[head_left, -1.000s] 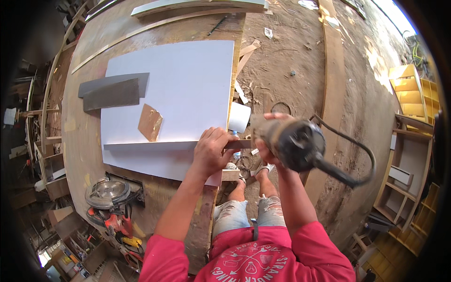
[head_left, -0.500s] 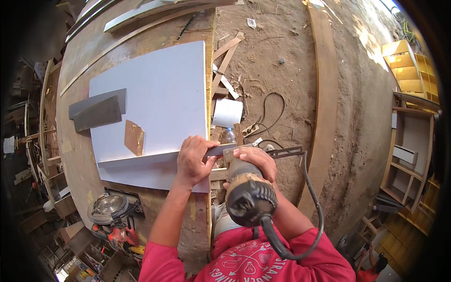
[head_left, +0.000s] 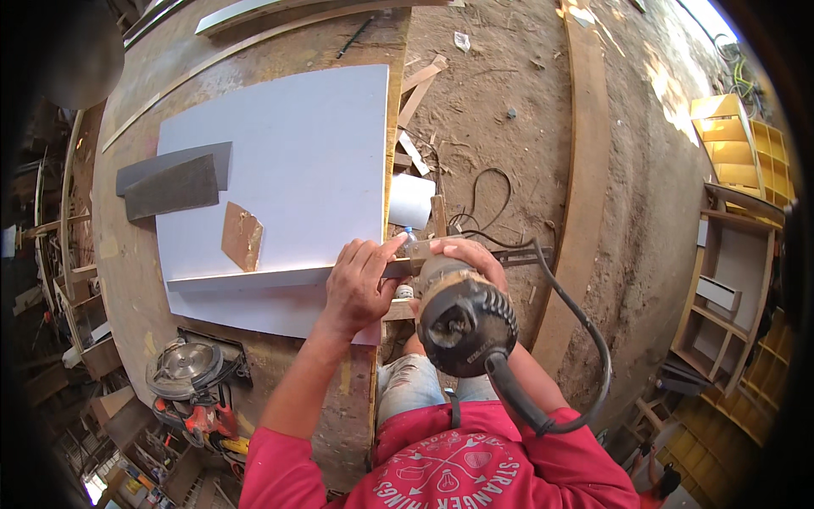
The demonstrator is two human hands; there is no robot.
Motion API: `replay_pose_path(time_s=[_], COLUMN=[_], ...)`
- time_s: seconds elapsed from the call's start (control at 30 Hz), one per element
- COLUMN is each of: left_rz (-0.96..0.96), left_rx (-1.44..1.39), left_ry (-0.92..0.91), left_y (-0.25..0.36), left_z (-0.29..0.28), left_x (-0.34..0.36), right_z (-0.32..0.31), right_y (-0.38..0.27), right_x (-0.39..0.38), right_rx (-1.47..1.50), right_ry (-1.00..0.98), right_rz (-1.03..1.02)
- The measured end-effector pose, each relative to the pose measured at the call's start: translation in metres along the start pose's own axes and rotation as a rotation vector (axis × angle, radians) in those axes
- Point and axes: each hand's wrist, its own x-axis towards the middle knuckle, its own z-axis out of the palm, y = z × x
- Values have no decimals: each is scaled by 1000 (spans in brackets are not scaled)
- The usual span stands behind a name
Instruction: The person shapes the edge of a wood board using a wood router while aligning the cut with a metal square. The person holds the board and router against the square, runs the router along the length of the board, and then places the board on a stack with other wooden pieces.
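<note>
Power tool (head_left: 465,329), bottle (head_left: 409,233) below

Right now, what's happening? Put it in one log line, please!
left hand: gripping narrow strip | right hand: holding corded power tool | white panel: on workbench | circular saw: on workbench

Panel's (head_left: 297,153) on the workbench (head_left: 314,394), strip (head_left: 254,280) running across its near part and out past the right edge. Left hand's (head_left: 358,284) on that, router's (head_left: 466,331) in the right hand (head_left: 473,258). Offcut's (head_left: 242,236) just behind the strip, sheet scraps (head_left: 172,188) further left, circular saw (head_left: 188,363) front left. Plank's (head_left: 589,144) on the ground (head_left: 526,161), right.
</note>
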Motion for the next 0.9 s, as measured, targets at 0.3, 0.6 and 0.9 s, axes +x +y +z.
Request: replay_pose_path(time_s=[0.3,0.6,0.9], left_rz=[44,-31,-194], left_rx=[24,48,220], left_ry=[62,-37,222], left_y=[3,28,73], left_z=[1,-4,56], left_x=[3,7,18], right_z=[18,-38,-132], right_y=[29,53,20], right_x=[28,11,-66], right_rx=[148,165,-211], right_ry=[181,152,96], right_rz=[172,-60,176])
